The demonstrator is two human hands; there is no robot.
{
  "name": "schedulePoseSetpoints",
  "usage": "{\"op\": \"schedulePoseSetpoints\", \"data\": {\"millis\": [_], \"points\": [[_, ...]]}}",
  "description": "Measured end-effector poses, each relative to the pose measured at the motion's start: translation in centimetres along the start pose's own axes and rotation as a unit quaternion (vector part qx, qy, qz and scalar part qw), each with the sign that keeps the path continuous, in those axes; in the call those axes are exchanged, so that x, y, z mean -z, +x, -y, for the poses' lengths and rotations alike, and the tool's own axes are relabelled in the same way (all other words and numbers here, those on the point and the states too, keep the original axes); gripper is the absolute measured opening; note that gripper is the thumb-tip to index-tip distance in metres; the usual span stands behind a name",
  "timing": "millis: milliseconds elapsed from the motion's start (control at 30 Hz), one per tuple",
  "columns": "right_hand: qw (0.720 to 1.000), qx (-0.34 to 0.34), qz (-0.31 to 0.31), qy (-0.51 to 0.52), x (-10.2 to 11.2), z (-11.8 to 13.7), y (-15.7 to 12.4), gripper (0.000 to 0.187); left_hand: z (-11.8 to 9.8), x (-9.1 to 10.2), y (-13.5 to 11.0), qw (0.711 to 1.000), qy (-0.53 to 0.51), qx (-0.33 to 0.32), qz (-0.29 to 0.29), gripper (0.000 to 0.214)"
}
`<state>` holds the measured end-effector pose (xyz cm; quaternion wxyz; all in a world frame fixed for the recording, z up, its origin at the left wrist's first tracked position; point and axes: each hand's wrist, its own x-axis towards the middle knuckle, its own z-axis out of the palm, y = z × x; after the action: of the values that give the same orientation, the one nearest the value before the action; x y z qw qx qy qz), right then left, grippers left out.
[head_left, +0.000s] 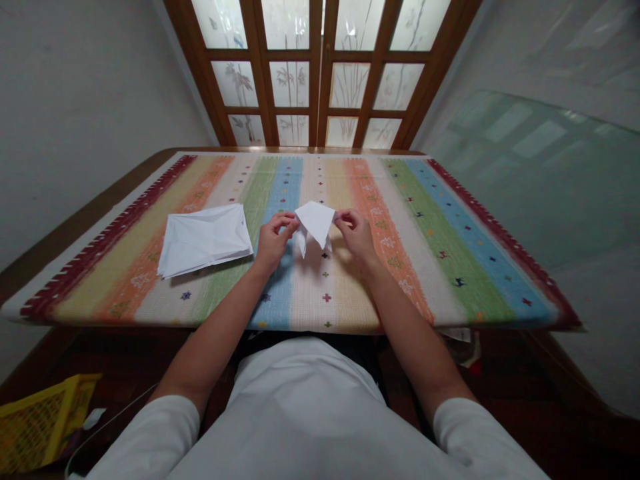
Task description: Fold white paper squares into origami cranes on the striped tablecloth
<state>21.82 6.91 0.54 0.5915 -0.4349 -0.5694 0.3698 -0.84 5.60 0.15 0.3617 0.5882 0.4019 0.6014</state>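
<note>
The left hand (273,241) pinches the nine o'clock corner of a folded white paper (316,223) between thumb and fingertips. The right hand (356,235) pinches its three o'clock corner the same way, so the paper hangs point-down between them over the middle of the striped cloth (450,253) on the counter (100,209). A loose stack of white sheets (205,240) lies flat on the cloth at nine o'clock from the left hand, near but apart, and a yellow basket (45,420) sits on the floor at seven o'clock.
</note>
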Motion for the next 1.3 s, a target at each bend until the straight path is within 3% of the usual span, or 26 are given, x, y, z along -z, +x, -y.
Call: {"op": "schedulePoseSetpoints", "data": {"millis": [67,167,333,467,600,800,900,1067,1200,1300], "points": [[0.998,0.037,-0.026,-0.054,0.3,0.3,-0.1,0.018,0.2,-0.1,0.1,1.0,0.012,-0.003,-0.009,0.047],[0.991,0.068,-0.008,-0.115,0.6,0.7,-0.4,0.011,0.6,-0.1,0.1,0.998,0.054,0.007,-0.033,0.04],[0.964,0.142,0.013,-0.225,0.7,0.7,-0.5,0.015,0.5,-0.1,0.1,0.991,0.107,0.062,-0.056,0.021],[0.95,0.169,0.046,-0.259,0.8,0.7,-0.3,0.026,-0.1,0.2,0.0,0.985,0.162,0.042,-0.04,0.019],[0.948,0.147,0.083,-0.271,0.9,0.7,-0.3,0.041,-0.4,0.2,-0.1,0.979,0.2,0.026,-0.029,0.019],[0.939,0.103,0.098,-0.312,0.8,0.5,-0.2,0.028,-0.6,-0.4,-0.5,0.971,0.234,0.039,-0.003,0.039],[0.936,0.083,0.095,-0.33,0.7,0.4,-0.3,0.03,-0.8,-0.5,-0.6,0.964,0.26,0.053,-0.008,0.048],[0.932,0.072,0.091,-0.343,0.8,0.3,-0.3,0.045,-1.1,0.0,-0.3,0.953,0.297,0.056,0.006,0.022],[0.925,0.089,0.051,-0.365,1.4,0.0,0.0,0.045,-1.3,0.2,-0.2,0.933,0.354,0.043,0.057,0.027],[0.911,0.091,0.006,-0.402,1.9,-0.3,0.2,0.035,-1.3,0.2,-0.1,0.916,0.388,0.039,0.089,0.03]]}}
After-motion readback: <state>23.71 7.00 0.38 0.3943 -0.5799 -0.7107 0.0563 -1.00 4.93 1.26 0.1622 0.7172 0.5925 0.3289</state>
